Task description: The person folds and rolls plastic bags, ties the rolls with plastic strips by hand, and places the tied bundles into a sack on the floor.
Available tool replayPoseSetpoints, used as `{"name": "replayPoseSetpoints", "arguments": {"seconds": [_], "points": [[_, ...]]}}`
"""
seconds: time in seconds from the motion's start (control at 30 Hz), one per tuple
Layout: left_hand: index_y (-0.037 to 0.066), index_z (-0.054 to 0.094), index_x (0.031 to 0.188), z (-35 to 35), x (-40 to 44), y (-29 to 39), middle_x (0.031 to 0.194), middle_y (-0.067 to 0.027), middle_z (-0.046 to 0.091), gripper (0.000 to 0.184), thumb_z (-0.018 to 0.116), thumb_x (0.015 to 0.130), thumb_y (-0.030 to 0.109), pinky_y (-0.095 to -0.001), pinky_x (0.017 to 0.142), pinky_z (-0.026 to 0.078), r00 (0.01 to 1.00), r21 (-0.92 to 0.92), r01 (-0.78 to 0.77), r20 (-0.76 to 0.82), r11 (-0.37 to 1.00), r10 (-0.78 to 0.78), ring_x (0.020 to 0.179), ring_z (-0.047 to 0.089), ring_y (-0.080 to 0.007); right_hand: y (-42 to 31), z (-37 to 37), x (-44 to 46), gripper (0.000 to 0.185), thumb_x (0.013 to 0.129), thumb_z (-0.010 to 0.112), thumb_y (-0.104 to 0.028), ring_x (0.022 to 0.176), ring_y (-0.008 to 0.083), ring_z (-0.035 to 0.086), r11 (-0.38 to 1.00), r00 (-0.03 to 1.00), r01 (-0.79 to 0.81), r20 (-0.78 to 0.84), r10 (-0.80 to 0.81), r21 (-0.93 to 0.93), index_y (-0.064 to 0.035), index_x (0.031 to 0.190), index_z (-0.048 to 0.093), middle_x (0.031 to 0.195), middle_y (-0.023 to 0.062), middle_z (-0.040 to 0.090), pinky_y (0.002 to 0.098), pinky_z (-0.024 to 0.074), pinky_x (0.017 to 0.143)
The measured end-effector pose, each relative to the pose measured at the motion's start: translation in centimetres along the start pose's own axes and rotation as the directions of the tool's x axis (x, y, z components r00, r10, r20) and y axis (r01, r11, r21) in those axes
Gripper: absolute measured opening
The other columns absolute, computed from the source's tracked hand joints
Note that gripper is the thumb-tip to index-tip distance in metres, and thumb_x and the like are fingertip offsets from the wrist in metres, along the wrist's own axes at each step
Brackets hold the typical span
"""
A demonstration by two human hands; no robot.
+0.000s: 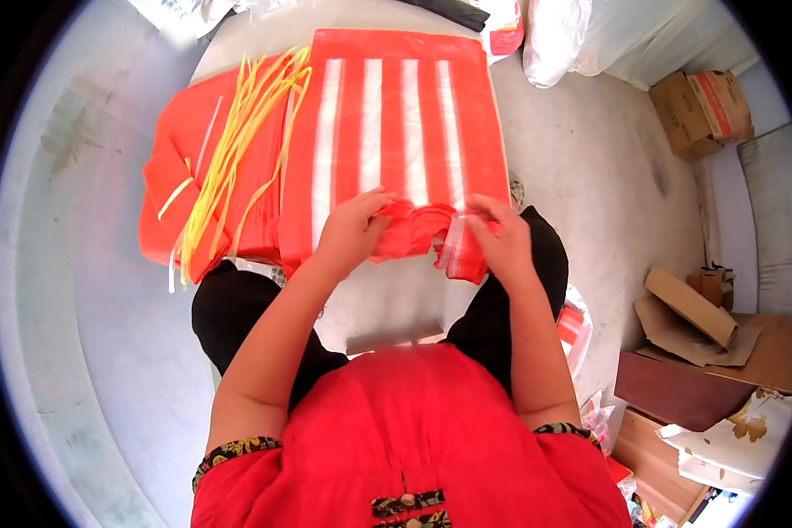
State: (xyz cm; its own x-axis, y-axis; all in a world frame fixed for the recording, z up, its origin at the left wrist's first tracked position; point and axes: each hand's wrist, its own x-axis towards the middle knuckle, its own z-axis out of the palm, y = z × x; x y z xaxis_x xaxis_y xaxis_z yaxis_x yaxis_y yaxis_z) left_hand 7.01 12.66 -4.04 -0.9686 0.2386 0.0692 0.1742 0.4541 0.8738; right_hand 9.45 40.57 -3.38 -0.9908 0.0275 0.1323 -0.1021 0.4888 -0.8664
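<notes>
A stack of red plastic bags (387, 123) with white stripes lies flat in front of me, its near edge gathered and crumpled. My left hand (354, 231) has its fingers curled on the left part of the bunched red plastic. At the right end my right hand (502, 236) pinches the bags' edge, where a partly see-through striped fold hangs down. To the left rests another pile of folded red plastic (172, 211). Long yellow strips (238, 150) are draped across that pile, with their ends hanging over its near side.
Both piles rest on a pale surface (387, 304) above my knees. Cardboard boxes (700, 114) stand at the far right. Nearer on the right are a brown cabinet (678, 387) with flattened cardboard (691, 317) on top. White plastic bundles (556, 40) sit at the back.
</notes>
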Motion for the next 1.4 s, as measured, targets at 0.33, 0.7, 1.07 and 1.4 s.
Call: {"name": "replayPoseSetpoints", "arguments": {"seconds": [0.33,0.7,1.07,1.4], "points": [[-0.003,0.072,0.114,-1.9,1.6,1.6,0.111,-0.0169,0.075,0.02,0.072,0.096,0.005,-0.0376,0.089,0.055,0.995,0.008,0.0,0.101,1.0,-0.001,0.116,0.071,-0.0291,-5.3,6.9,3.1,0.03,0.094,0.072,-0.01,0.1,0.0264,0.069,0.992,0.975,0.087,0.213,-0.066,-0.094,-0.0056,0.124,0.071,0.113,0.0129,0.071,0.0401,0.0552,0.087],[0.001,0.075,0.11,-2.5,1.0,-0.3,0.119,-0.015,0.075,0.017,0.073,0.094,0.006,-0.0406,0.104,0.054,0.987,0.135,-0.153,-0.032,0.979,0.159,0.134,0.063,-0.0348,-4.2,8.5,3.4,0.022,0.098,0.073,-0.02,0.087,0.0181,0.07,0.995,0.982,-0.086,0.174,0.077,0.047,-0.0043,0.114,0.074,0.098,0.0087,0.073,0.0338,0.0574,0.07],[0.003,0.059,0.143,-8.5,-0.4,-4.3,0.142,-0.0073,0.059,0.042,0.049,0.113,0.031,-0.0341,0.116,0.038,0.848,-0.578,0.056,-0.403,0.814,-0.344,0.135,0.052,-0.0169,-3.9,8.9,4.6,0.025,0.102,0.072,-0.022,0.077,0.0108,0.061,0.846,0.918,-0.397,0.16,0.364,0.356,-0.0051,0.119,0.073,0.095,0.001,0.07,0.0283,0.0523,0.07],[0.003,0.045,0.154,-7.5,-0.6,-3.6,0.149,-0.0114,0.052,0.051,0.053,0.112,0.031,-0.0329,0.114,0.039,0.86,-0.714,0.177,-0.222,0.677,-0.459,0.134,0.051,-0.0182,-5.4,9.3,3.9,0.019,0.106,0.067,-0.019,0.091,0.0112,0.066,0.752,0.923,-0.377,0.155,0.352,0.541,-0.0049,0.116,0.072,0.106,0.0021,0.072,0.0284,0.0561,0.083]]}}
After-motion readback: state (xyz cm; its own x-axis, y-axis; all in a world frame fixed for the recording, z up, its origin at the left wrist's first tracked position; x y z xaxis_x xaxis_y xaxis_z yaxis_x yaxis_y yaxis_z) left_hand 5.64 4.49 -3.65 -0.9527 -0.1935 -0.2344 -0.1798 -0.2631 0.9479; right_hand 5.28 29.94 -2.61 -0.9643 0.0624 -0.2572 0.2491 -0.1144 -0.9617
